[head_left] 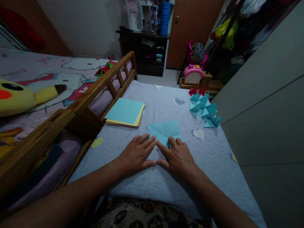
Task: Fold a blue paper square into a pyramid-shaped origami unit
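Dim, cool indoor light; source out of frame. Brightest area: pale cloth [152, 182] around middle. Soft shadows below left hand [137, 153] and right hand [179, 156]. Dark cabinet [142, 53] at top centre and clutter [247, 22] in upper right sink toward black, detail lost. Corners darker. Wide-angle stretch at edges: door [194, 31] and grey panel [268, 110] lean outward. Creases in blue sheet [165, 129] readable; background softer.

Light-blue paper sheet [165, 129], creased, flat on the heart-patterned cloth [161, 104], near edge partly hidden.
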Action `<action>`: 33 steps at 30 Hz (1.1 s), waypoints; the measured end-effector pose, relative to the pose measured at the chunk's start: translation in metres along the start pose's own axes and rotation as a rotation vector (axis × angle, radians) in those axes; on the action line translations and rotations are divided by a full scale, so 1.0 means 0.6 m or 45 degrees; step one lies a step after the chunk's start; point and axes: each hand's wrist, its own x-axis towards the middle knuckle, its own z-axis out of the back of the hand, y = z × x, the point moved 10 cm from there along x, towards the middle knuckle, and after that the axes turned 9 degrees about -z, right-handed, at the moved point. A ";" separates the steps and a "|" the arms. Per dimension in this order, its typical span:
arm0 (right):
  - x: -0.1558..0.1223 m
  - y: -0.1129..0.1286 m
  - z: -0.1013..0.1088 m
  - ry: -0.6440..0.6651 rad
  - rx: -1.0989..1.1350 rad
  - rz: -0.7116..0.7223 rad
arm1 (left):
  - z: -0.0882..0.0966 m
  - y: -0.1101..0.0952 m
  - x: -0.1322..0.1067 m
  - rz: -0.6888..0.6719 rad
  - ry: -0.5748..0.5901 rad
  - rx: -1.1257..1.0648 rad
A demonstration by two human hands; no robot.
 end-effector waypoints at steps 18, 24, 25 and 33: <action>-0.004 0.005 0.004 0.003 0.000 0.020 | -0.001 -0.011 0.006 -0.082 0.026 -0.116; -0.015 -0.002 0.009 -0.015 0.000 0.029 | -0.012 -0.009 -0.007 -0.103 0.070 -0.090; -0.019 -0.005 0.009 -0.020 0.000 0.034 | -0.011 -0.009 -0.009 -0.105 0.065 -0.082; -0.060 -0.048 0.011 -0.037 -0.016 -0.005 | -0.004 -0.007 -0.015 -0.102 0.007 -0.044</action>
